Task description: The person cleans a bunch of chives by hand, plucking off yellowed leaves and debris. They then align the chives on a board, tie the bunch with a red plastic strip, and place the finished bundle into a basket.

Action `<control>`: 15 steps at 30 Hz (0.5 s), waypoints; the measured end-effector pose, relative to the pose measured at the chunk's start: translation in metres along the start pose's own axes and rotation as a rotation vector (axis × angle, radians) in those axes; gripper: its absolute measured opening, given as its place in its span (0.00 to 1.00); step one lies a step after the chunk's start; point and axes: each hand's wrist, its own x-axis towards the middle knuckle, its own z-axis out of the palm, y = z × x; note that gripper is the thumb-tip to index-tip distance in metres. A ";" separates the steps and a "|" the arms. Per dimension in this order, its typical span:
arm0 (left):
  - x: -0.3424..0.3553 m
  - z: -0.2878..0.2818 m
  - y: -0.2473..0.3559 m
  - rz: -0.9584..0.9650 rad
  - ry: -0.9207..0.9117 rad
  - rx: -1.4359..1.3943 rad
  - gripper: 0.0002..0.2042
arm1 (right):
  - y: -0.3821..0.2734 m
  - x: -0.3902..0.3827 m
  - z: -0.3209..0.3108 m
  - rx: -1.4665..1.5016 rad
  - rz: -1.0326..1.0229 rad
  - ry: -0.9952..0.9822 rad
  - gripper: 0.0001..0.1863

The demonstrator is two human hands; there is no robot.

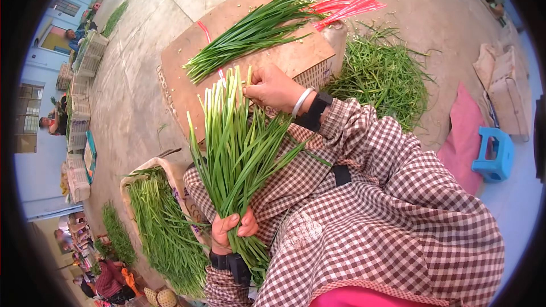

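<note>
The bunch of green stalks (230, 153) is held up over the lap, just short of the board-topped worktop (182, 59), its pale ends fanned toward that board and its leafy ends hanging below the grip. We see the left hand (224, 232) with its fingers wrapped firmly around the leafy part, while the fingers of the right hand (277, 88) are drawn into a pinch on the outermost pale ends; how many stalks they have caught, we cannot tell. We judge the step in hand to be picking over and evening up the bunch, and we think the next move calls for a steady left grip while the right fingers draw out or straighten single stalks. On the worktop lies a second bundle (250, 37), with red-and-white ties (350, 8) at its far right end; it takes up much of the board, so we would find limited room for laying this bunch beside it. A few leaves splay sideways and could snag on the checked sleeve (369, 131). Farther out, we note a loose green heap (381, 74) on the floor to the right, an open sack of greens (165, 227) to the left, and a blue stool (493, 154) beyond a pink cloth (459, 136).
</note>
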 end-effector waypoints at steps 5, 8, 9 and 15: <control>-0.004 -0.006 0.000 -0.016 -0.028 0.034 0.18 | -0.004 0.010 -0.020 0.001 -0.128 0.323 0.13; -0.006 -0.008 -0.002 -0.027 0.026 -0.006 0.17 | -0.025 0.005 -0.063 0.087 -0.148 0.388 0.10; -0.004 -0.010 0.000 -0.035 0.026 -0.009 0.17 | -0.032 -0.003 -0.078 0.111 -0.134 0.381 0.07; -0.008 -0.009 -0.003 0.009 0.025 -0.022 0.16 | -0.067 -0.109 -0.164 -0.063 -0.200 0.236 0.08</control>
